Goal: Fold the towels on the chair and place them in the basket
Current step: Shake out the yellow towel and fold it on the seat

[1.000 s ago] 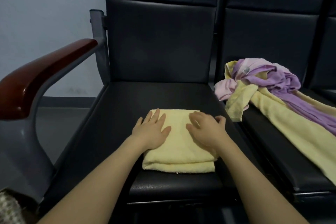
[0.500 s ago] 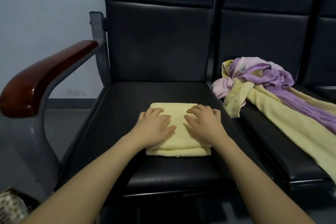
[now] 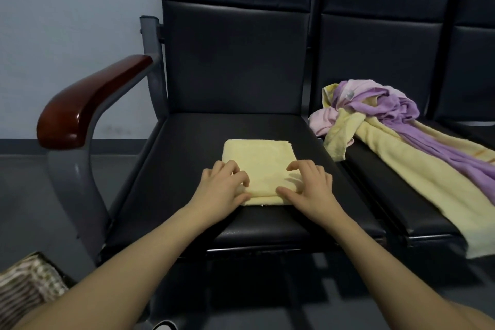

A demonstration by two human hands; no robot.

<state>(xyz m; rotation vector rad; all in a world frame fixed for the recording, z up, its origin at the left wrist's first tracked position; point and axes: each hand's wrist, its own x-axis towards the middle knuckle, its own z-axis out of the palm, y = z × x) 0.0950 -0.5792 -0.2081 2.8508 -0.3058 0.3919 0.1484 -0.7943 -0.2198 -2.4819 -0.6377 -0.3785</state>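
Woven striped basket [image 3: 29, 286] sits on the floor, nearest, low left. Left hand [image 3: 222, 187] and right hand [image 3: 308, 186] grip the near corners of the folded pale-yellow terry towel [image 3: 258, 161], whose long axis runs away from them on the black padded chair seat [image 3: 187, 158].

Your two bare arms, nothing worn on either.

Your left hand [image 3: 223, 186] and right hand [image 3: 310, 187] carry no gloves, rings, watch or bands that show. Both forearms are uncovered from the wrists to the picture's lower edge, with no sleeve or cuff in view. Your nails look short and unpainted.
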